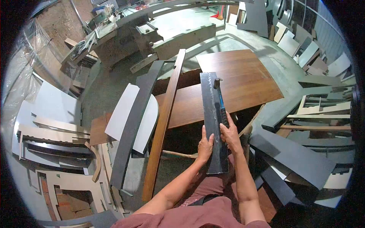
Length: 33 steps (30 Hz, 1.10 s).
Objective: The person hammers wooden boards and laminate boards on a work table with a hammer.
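Observation:
A dark grey board with a pale streak along it stands lengthwise before me, its near end by my lap. My left hand holds its left edge, thumb and fingers against the face. On the other side, my right hand is wrapped round the black grip of a hammer and rests against the board's right edge. The hammer's blue shaft and metal head lie over the upper right of the board. Behind it is a broad brown wood-grain panel.
A long brown strip and a dark strip lie to the left, over white panels. Stacked offcuts line the left side. Grey boards and more offcuts are at the right.

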### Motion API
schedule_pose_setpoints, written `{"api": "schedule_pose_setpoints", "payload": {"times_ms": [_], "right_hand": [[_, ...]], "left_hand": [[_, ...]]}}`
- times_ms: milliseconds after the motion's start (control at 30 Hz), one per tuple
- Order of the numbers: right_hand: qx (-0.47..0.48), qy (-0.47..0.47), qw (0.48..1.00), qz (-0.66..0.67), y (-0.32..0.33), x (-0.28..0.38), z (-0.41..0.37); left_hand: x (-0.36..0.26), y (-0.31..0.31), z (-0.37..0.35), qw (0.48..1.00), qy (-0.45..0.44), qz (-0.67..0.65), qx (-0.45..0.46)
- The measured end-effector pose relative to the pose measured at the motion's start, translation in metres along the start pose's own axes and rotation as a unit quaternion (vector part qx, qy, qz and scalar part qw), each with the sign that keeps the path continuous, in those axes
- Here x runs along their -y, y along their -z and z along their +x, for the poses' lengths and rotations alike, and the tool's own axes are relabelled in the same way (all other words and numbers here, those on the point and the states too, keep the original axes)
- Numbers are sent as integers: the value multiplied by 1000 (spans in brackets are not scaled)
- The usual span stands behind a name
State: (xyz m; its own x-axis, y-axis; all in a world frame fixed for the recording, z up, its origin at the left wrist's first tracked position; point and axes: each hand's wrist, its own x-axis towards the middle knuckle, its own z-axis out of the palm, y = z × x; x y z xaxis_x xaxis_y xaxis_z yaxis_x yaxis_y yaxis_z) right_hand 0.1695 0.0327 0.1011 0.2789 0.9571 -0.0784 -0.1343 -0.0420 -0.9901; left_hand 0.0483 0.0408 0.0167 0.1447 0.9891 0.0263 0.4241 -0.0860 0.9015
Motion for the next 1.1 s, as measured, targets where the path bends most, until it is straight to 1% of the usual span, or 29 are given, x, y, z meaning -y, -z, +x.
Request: {"api": "schedule_pose_setpoints", "payload": {"times_ms": [100, 133, 200, 233, 267, 300, 367, 400, 500, 600, 667, 700, 800, 867, 900, 967, 1000, 1067, 1100], "right_hand": [[-16, 6, 1000, -20, 10, 3, -12], [-26, 42, 998, -39, 16, -10, -10], [-26, 16, 998, -50, 19, 1, -21], [-24, -9, 998, -61, 21, 2, -27], [-26, 44, 997, -56, 23, -9, -28], [-26, -2, 999, -20, 23, -5, -35], [-29, -37, 999, -14, 26, -7, -39], [-33, -38, 999, -14, 29, -10, -40], [-33, -42, 998, -39, 30, -20, -38], [-26, -30, 999, -27, 27, -14, -42], [-37, -42, 995, -87, 24, -12, -42], [-37, -43, 995, -88, 23, -14, -41], [-28, -31, 996, -74, 22, -35, -33], [-38, 29, 991, -127, 17, -47, -25], [-36, 30, 991, -127, 20, -52, -24], [-18, -60, 995, -75, 13, -30, -33], [-18, -61, 995, -76, 11, -31, -33], [-28, -7, 993, -117, 6, -31, -31], [-28, -7, 993, -117, 3, -28, -31]], "left_hand": [[1, 0, 0, 1000, 7, -8, 7], [1, -1, 2, 1000, 9, -8, 9], [5, -3, 2, 1000, -22, 12, -11], [-1, 0, 0, 1000, -10, 11, -2], [-3, 2, 0, 1000, 0, 20, 4], [-3, 2, 0, 1000, 6, 29, 9], [-6, 3, 0, 999, 26, 7, 19], [-4, 1, 1, 1000, 7, 3, 6], [-1, 0, 1, 1000, -3, 7, 4], [0, 0, 1, 1000, 6, -1, 12], [1, 0, 2, 1000, 5, -4, 12], [1, 0, 2, 1000, 2, -6, 11], [-1, 1, 1, 1000, 15, -16, 17], [1, 0, 1, 1000, 11, -4, 11], [2, -1, 2, 1000, 9, 10, 7], [2, 0, 2, 1000, 7, 4, 7], [2, 0, 2, 1000, 3, -2, 7], [1, -1, 3, 1000, 8, -2, 9], [1, 0, 3, 1000, 14, 0, 11]]}}
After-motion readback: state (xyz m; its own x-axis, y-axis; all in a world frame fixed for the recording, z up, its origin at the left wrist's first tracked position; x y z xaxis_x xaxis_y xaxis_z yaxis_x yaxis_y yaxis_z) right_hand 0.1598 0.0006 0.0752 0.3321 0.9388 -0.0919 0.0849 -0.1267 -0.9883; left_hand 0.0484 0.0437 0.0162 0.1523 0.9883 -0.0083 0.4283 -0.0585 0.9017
